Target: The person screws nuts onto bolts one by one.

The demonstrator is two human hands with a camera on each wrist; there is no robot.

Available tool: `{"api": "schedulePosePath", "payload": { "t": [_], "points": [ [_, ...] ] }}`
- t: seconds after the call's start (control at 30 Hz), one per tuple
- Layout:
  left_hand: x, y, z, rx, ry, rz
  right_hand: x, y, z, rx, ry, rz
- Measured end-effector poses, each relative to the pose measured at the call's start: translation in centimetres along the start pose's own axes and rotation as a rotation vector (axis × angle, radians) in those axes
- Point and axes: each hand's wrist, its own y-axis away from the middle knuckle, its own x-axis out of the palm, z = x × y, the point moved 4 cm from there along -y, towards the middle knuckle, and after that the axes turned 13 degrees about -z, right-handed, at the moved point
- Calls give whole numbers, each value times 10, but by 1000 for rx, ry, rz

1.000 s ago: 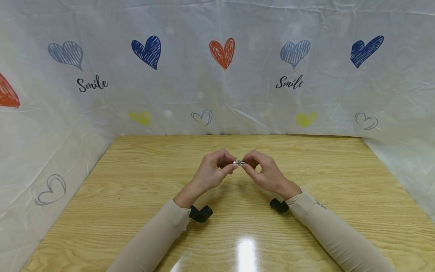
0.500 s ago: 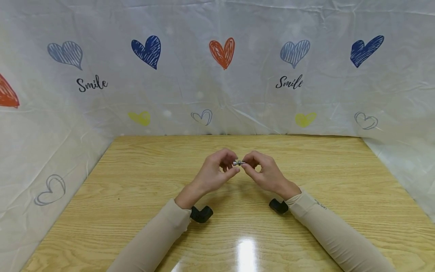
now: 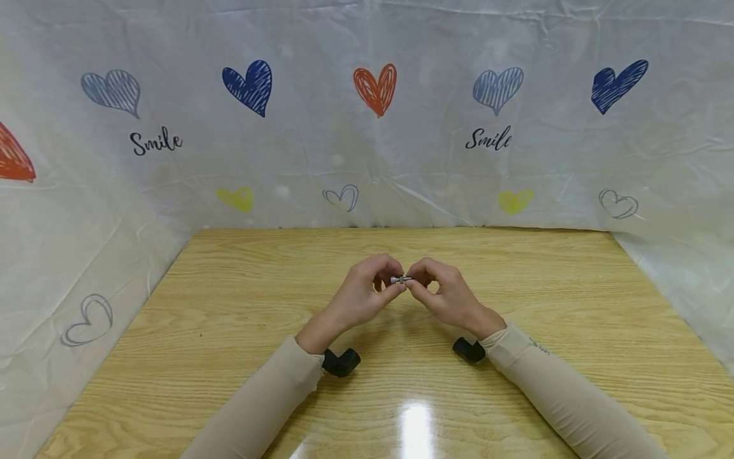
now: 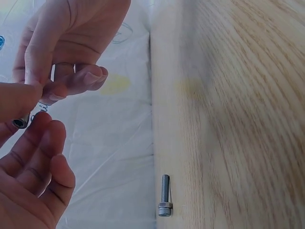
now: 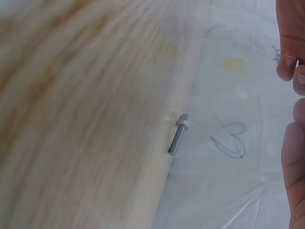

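Note:
Above the middle of the table, a small metal bolt with a nut (image 3: 400,279) is held level between the two hands. My right hand (image 3: 450,290) pinches its threaded end between thumb and forefinger. My left hand (image 3: 361,290) has thumb and forefinger around the head end, other fingers loosely bent. In the left wrist view, the bolt's socket head (image 4: 20,123) peeks out beneath the left thumb; the nut is hidden there. The right wrist view catches only parts of the right hand (image 5: 295,167) and left hand (image 5: 291,38) at its edge.
Another metal bolt (image 4: 165,195), carrying a nut near its head, lies on the wooden table (image 3: 241,306); the hands hide it in the head view. Black wrist mounts (image 3: 342,362) hang under both sleeves. A white cloth (image 3: 298,146) printed with hearts stands behind the table.
My left fingers parted from the bolt's head half a second ago and now close around it again. The bolt and right hand have shifted slightly left and down.

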Motion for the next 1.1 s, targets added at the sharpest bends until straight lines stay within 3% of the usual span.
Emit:
{"api": "schedulePosePath", "payload": {
  "t": [0.23, 0.53, 0.77, 1.1],
  "points": [
    [-1, 0, 0, -9, -14, 10, 0, -1, 1, -1, 3, 4],
    [-1, 2, 3, -75, -37, 53, 0, -1, 2, -4, 6, 0],
    [-2, 1, 3, -90, -24, 44, 0, -1, 2, -11, 0, -6],
    [-3, -1, 1, -18, -11, 17, -1, -2, 1, -6, 1, -10]
  ]
}}
